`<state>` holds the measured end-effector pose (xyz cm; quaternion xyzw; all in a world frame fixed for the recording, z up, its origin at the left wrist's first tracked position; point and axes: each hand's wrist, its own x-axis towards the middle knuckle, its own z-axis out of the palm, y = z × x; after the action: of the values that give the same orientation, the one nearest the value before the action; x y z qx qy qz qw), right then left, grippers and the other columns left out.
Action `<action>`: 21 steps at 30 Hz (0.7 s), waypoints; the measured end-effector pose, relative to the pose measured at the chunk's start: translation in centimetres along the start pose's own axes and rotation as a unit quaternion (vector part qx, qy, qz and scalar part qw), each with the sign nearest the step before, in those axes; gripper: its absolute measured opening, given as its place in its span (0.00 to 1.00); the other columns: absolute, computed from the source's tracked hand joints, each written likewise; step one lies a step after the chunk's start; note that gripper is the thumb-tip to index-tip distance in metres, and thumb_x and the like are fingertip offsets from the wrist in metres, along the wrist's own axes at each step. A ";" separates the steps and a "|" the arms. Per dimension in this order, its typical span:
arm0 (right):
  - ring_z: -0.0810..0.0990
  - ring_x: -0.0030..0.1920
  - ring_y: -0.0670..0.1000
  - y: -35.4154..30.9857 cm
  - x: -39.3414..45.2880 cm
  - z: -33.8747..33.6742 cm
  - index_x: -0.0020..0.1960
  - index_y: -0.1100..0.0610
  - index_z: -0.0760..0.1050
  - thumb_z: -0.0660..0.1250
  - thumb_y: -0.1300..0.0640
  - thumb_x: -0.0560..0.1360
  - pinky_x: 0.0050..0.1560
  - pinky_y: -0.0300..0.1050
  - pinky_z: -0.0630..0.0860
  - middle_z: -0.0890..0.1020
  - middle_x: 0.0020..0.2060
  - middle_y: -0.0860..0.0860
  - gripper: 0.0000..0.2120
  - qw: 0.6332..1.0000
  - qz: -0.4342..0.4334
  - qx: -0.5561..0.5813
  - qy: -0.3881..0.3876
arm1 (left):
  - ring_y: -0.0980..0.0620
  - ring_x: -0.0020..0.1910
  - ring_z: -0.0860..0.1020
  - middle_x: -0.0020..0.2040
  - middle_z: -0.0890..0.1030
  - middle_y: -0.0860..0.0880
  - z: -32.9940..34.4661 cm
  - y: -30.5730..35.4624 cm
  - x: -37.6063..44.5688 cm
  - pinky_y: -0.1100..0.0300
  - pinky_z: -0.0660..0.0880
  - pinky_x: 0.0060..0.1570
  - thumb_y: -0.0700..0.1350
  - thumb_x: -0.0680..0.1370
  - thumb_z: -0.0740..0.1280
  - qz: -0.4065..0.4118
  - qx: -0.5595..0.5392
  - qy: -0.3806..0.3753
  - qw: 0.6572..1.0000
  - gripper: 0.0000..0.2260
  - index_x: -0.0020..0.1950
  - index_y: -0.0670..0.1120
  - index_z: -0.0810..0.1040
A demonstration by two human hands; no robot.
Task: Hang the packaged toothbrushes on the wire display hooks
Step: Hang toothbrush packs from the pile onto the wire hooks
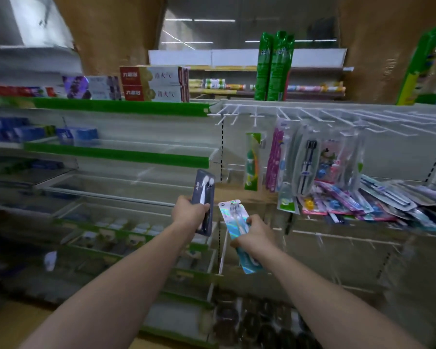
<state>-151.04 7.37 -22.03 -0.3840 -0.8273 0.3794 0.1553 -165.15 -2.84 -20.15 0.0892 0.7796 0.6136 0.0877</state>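
Note:
My left hand (188,212) grips a dark toothbrush pack (204,187), held upright in front of the shelves. My right hand (256,234) holds a shiny blue holographic toothbrush pack (230,216), tilted with its top to the upper left. Both hands are below and left of the white wire display hooks (312,114). Several toothbrush packs (307,157) hang from the hooks. A heap of loose toothbrush packs (378,200) lies on the shelf beneath them to the right.
Green-edged shelves (116,154) with toothpaste boxes (154,84) fill the left side. Tall green packages (275,66) stand on top behind the hooks. Lower shelves with clear dividers (141,235) hold small goods under my arms.

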 end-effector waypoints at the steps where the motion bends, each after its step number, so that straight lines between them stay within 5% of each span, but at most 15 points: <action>1: 0.76 0.57 0.56 -0.3 -0.4 0.3 0.64 0.52 0.71 0.78 0.55 0.65 0.49 0.44 0.72 0.77 0.56 0.53 0.30 1.000 -0.007 0.005 0.003 | 0.43 0.48 0.80 0.51 0.81 0.42 -0.4 -0.1 -0.1 0.54 0.76 0.40 0.42 0.73 0.77 0.004 0.007 0.003 1.000 0.15 0.54 0.43 0.75; 6: 0.76 0.52 0.53 -1.9 -0.8 1.6 0.66 0.49 0.68 0.75 0.54 0.70 0.50 0.48 0.75 0.77 0.56 0.50 0.27 0.997 -0.033 0.041 0.050 | 0.47 0.44 0.80 0.48 0.80 0.46 -2.4 -0.5 0.8 0.57 0.73 0.32 0.42 0.73 0.78 0.007 0.000 -0.017 1.000 0.16 0.53 0.46 0.72; 12: 0.77 0.56 0.54 -5.5 0.0 3.4 0.67 0.49 0.68 0.73 0.56 0.71 0.54 0.48 0.74 0.77 0.62 0.50 0.26 0.987 -0.043 0.092 0.125 | 0.50 0.42 0.78 0.48 0.81 0.46 -4.7 0.3 3.9 0.55 0.74 0.43 0.39 0.73 0.78 0.034 -0.010 -0.069 0.997 0.17 0.55 0.44 0.73; 17: 0.74 0.48 0.51 -8.2 0.8 4.6 0.64 0.50 0.69 0.73 0.58 0.71 0.46 0.46 0.70 0.76 0.52 0.48 0.24 0.973 -0.051 0.124 0.190 | 0.45 0.51 0.81 0.52 0.82 0.47 -6.2 1.4 6.2 0.49 0.78 0.56 0.36 0.73 0.76 0.064 -0.014 -0.098 0.993 0.19 0.59 0.46 0.73; 21: 0.79 0.51 0.55 -9.9 1.4 5.3 0.62 0.49 0.69 0.74 0.58 0.68 0.52 0.53 0.77 0.78 0.53 0.50 0.25 0.955 -0.053 0.156 0.247 | 0.44 0.51 0.80 0.52 0.81 0.46 -6.7 2.3 7.7 0.52 0.78 0.53 0.33 0.75 0.73 0.086 -0.036 -0.137 0.986 0.18 0.62 0.45 0.75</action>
<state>-160.00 1.64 -18.23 -0.3924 -0.7129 0.3878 0.4329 -174.24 -6.72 -16.56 0.2358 0.7269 0.6287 0.1439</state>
